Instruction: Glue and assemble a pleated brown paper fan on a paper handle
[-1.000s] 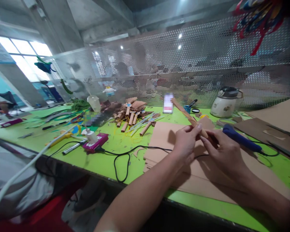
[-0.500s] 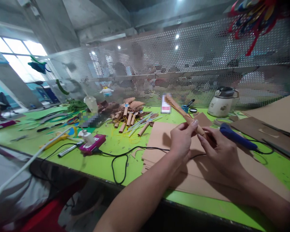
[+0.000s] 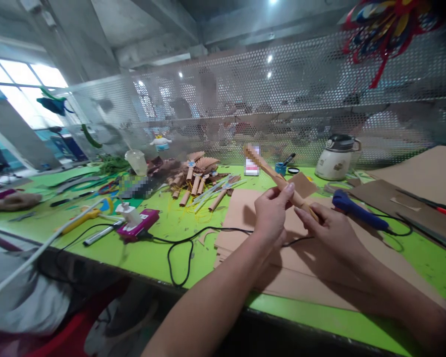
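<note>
Looks like a craft workshop: a long, bright-green worktable bears a heap of rolled brown-paper tubes and pleated fans, flat tan paper sheets and a blue corded hand tool; bare grey concrete beams run above it.

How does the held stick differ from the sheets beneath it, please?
The stick is long and narrow, while the sheets are broad and flat. The stick is held tilted by the left hand and right hand; the sheets lie stacked on the table. Both are light brown.
</note>
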Demonstrator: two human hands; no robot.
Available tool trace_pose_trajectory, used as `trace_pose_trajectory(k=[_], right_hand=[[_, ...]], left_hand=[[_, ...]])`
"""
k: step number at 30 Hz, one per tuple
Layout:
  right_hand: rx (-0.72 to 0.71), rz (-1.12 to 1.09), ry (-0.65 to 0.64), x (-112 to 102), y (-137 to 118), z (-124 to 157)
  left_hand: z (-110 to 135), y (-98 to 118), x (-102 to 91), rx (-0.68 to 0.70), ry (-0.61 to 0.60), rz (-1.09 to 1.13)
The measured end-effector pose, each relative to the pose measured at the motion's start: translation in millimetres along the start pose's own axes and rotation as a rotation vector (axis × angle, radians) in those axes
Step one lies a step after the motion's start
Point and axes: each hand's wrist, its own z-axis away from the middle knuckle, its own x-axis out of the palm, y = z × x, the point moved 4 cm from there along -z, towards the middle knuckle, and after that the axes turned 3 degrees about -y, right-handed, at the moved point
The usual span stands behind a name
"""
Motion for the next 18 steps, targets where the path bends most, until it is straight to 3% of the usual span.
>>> trace_pose_trajectory(k=[7, 13, 18], right_hand=[[0.256, -0.199, -0.190, 0, 11, -2], [0.268, -0.401, -0.311, 0, 6, -1], [0.263, -0.291, -0.380, 0, 12, -4]], left_hand=[[-4, 7, 0.5, 0.042, -0.003, 0.032], [-9, 7, -3.0, 0.033, 0.004, 0.071], [-11, 8, -6.2, 0.048, 0.032, 0.043]])
